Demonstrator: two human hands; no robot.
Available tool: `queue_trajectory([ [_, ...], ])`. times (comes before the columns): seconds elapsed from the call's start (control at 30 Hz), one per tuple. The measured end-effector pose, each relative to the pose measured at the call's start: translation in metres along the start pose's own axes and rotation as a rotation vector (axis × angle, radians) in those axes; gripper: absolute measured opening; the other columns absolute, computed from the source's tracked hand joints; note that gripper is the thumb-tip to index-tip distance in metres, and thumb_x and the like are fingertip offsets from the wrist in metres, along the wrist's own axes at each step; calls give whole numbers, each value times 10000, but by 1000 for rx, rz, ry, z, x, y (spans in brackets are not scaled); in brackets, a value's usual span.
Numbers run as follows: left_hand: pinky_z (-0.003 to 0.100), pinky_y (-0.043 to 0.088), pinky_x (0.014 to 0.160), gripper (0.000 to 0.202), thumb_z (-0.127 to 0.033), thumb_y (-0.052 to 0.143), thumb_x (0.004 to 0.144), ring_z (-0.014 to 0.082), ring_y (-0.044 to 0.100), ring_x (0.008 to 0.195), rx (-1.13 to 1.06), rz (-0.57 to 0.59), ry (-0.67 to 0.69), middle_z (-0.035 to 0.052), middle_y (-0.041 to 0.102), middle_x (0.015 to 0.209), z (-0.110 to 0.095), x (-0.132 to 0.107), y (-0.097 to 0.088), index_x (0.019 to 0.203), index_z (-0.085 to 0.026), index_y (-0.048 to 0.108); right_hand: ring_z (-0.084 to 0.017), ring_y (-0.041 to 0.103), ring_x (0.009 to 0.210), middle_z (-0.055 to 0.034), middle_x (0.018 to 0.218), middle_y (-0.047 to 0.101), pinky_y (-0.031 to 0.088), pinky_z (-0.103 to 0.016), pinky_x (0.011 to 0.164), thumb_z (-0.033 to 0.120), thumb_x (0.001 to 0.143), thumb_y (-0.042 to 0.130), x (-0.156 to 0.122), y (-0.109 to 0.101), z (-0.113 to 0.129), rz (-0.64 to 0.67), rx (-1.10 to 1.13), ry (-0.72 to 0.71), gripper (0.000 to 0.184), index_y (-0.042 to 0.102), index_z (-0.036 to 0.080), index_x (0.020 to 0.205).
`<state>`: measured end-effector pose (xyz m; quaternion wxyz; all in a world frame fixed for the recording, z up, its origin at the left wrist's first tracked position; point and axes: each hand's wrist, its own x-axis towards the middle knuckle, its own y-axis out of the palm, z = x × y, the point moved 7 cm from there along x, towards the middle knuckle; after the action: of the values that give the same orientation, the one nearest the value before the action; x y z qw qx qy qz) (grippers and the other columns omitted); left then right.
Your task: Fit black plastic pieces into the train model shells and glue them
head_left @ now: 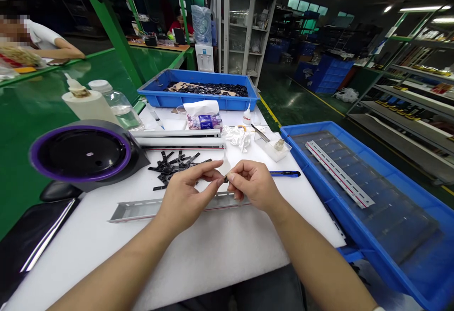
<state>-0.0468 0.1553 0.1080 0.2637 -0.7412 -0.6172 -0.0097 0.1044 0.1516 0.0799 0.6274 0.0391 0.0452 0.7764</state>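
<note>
My left hand [187, 190] and my right hand [253, 183] meet over the white work surface, their fingertips closed on a small dark piece [226, 179]. Most of that piece is hidden by the fingers, so its exact kind is unclear. Below and behind the hands lies a grey metal channel [136, 210] with slots and a thin red line, partly covered by them. A loose pile of short black strips [173, 166] is just beyond my left hand. Further back, more long grey channels [180, 141] lie side by side.
A blue cutter [285, 173] lies right of my hands. Behind are a white tray [280, 152], crumpled tissue [238, 138], a tissue pack [204, 118] and a blue bin [198, 100]. A round black-purple device [85, 152] stands left; a blue crate [418, 244] holds one channel right.
</note>
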Motion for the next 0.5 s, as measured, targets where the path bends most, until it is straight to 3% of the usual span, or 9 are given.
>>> queue_trajectory([
  [0.3,309,558,741,339,-313,660,828,162,667,735,-19,29,-41,13,696,774,-1,0,5,1139,-181,652,-80,565,466,29,620,650,462,-197,453,338,800,689,0,3,0,63,26,-20,179,606,180,785],
  [0.4,318,543,781,290,-253,616,850,162,657,764,97,16,98,17,691,804,-10,-2,4,1128,-183,653,-71,516,401,47,572,622,412,-186,393,354,791,687,3,-7,3,47,153,-47,202,575,188,758],
  [0.5,311,516,777,252,-182,552,864,164,634,811,224,6,257,33,674,860,-20,-3,5,1089,-183,666,-64,480,361,60,542,604,375,-175,350,346,782,691,6,-21,7,-55,240,-94,208,555,194,744],
])
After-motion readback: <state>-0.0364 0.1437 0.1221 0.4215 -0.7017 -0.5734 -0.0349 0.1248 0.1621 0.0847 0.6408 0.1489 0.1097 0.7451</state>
